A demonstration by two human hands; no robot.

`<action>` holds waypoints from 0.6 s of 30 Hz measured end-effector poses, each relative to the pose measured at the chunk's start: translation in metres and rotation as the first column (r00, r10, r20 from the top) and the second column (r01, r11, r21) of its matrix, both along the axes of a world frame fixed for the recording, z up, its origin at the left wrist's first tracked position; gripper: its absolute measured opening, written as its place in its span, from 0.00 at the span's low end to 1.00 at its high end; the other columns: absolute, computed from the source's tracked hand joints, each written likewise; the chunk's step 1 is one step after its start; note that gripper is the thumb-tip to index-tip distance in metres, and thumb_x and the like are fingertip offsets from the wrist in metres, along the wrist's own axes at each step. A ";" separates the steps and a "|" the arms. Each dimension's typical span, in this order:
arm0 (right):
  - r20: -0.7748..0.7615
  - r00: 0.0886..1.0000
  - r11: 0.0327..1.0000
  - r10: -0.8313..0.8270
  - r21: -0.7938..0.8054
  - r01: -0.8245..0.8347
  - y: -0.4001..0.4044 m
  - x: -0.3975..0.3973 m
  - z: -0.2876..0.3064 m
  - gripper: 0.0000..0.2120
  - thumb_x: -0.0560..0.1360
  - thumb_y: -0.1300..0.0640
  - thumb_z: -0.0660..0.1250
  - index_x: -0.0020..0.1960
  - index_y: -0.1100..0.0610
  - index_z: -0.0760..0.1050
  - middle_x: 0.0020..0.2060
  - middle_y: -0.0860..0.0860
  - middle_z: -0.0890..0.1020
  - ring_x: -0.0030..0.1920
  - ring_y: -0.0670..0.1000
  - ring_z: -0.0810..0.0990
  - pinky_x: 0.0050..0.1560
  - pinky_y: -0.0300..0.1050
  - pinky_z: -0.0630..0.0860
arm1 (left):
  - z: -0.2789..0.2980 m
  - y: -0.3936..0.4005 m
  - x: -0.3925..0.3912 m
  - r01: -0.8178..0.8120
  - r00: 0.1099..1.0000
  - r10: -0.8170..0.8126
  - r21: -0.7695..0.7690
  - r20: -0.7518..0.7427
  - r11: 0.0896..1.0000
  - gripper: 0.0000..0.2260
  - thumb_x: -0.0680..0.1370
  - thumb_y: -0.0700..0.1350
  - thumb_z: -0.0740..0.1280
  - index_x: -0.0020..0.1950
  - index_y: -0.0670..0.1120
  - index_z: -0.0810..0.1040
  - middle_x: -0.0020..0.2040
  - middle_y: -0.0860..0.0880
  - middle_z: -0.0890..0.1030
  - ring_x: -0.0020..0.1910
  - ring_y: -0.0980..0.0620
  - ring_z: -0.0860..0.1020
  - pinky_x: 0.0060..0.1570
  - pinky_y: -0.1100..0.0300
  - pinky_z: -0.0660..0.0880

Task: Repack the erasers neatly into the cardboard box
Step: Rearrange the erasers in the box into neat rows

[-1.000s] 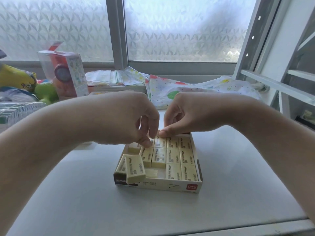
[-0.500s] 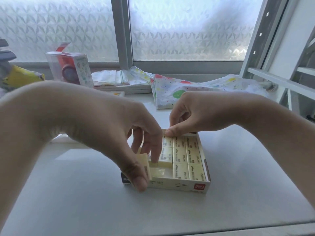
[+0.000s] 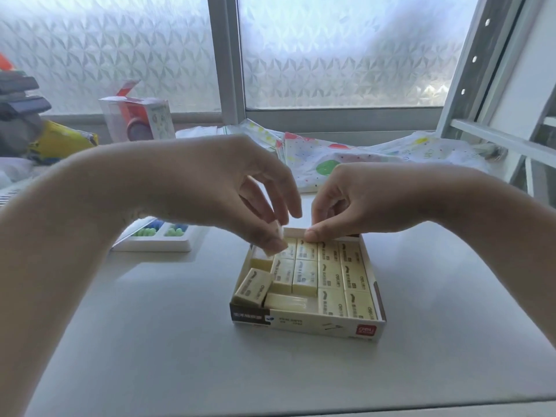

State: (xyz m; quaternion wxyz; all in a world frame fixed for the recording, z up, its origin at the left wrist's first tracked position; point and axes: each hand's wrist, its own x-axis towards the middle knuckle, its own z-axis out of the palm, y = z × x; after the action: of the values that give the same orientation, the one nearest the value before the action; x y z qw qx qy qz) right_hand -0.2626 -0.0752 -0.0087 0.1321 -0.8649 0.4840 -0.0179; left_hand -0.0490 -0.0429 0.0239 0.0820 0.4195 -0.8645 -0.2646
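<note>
Head view: a shallow open cardboard box with a cream front wall, a black patch at its left and a red logo at its right, sits on a pale grey tabletop. It holds pale yellow rectangular erasers with printed wrappers. Those on the right and in the middle lie flat in tidy rows, touching one another. At the near left one tilted eraser leans askew, and just beside it another lies crosswise along the front wall.

The left hand hovers over the box's far left corner, thumb and fingers pinching a single pale eraser whose lower end is at the level of the row below. The right hand has its fingers curled, its thumb tip pressing on the far edge of the packed rows; I cannot tell whether it grasps anything. The two forearms cover the far wall of the box.

Behind the left wrist a white compartment tray with green and blue beads lies on the table. Farther back are a clear-fronted carton with an orange item inside, a yellow packet, a white spotted cloth, a frosted patterned window and a white perforated rack at the right.
</note>
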 end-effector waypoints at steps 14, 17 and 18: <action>-0.003 1.000 1.000 -0.002 0.025 0.002 0.001 0.001 0.001 0.14 0.77 0.37 0.69 0.43 0.45 0.86 0.40 0.40 0.89 0.44 0.43 0.86 0.57 0.54 0.82 | -0.009 -0.015 0.008 0.029 0.997 -0.032 0.040 0.077 0.999 0.15 0.66 0.44 0.83 0.50 0.55 0.86 0.48 0.56 0.88 0.49 0.58 0.87 0.56 0.54 0.81; -0.002 1.000 0.999 -0.003 0.032 0.003 0.001 0.001 0.001 0.14 0.77 0.37 0.68 0.43 0.45 0.86 0.40 0.39 0.89 0.44 0.42 0.85 0.57 0.53 0.82 | -0.008 -0.014 0.009 0.027 0.996 -0.030 0.043 0.083 0.999 0.15 0.66 0.44 0.83 0.50 0.54 0.86 0.47 0.56 0.88 0.49 0.57 0.87 0.57 0.53 0.81; 0.001 1.000 0.999 -0.003 0.034 0.003 0.001 0.001 0.000 0.14 0.77 0.38 0.68 0.43 0.45 0.86 0.40 0.39 0.89 0.44 0.42 0.85 0.57 0.53 0.82 | -0.008 -0.014 0.009 0.022 0.996 -0.025 0.043 0.085 0.999 0.15 0.66 0.44 0.83 0.50 0.54 0.86 0.47 0.56 0.88 0.49 0.57 0.87 0.57 0.54 0.81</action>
State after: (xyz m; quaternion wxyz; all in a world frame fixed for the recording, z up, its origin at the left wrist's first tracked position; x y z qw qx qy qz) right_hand -0.2619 -0.0744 -0.0082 0.1468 -0.8617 0.4856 -0.0102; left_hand -0.0403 -0.0571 0.0162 0.0328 0.4220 -0.8663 -0.2654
